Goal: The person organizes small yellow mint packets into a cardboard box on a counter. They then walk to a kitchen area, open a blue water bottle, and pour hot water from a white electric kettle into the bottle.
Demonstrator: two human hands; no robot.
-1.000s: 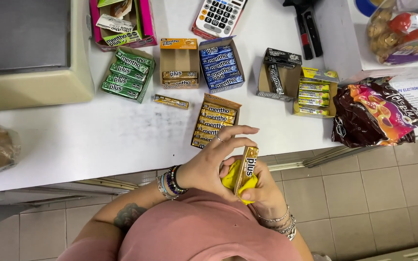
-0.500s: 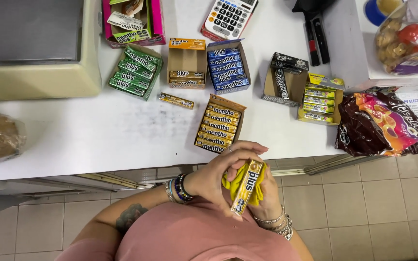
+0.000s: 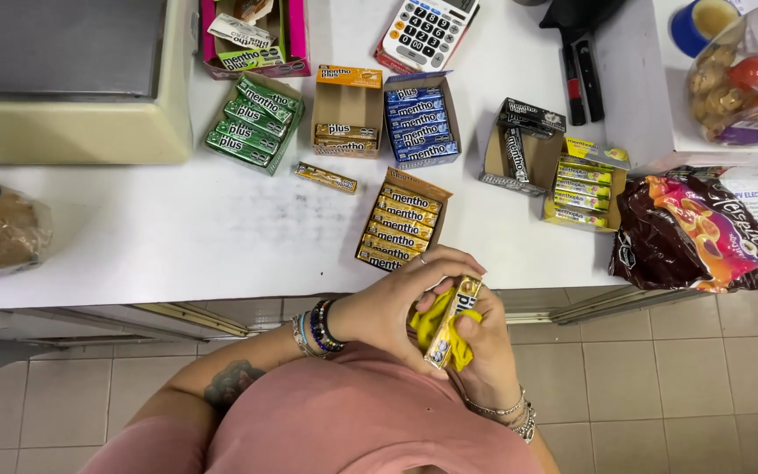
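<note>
White bench (image 3: 177,228) above; I watched both hands, left (image 3: 392,303) and right (image 3: 484,351), clasp a yellow candy roll (image 3: 451,320), its long axis running one-to-seven o'clock.

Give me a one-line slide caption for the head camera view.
Both hands, left hand and right hand, hold a candy roll with yellow cloth beside open candy boxes on the white counter.

The bench (image 3: 177,237) is white. A blue box of candy rolls (image 3: 421,121) sits near the middle. Just left of it is a nearly empty orange box (image 3: 346,112), and further left a green box (image 3: 254,125). Below the blue box lies a brown box of rolls (image 3: 401,221). A calculator (image 3: 425,31) lies above it. To its right are a black box (image 3: 519,145), a yellow box (image 3: 585,184) and a dark snack bag (image 3: 690,233).
</note>
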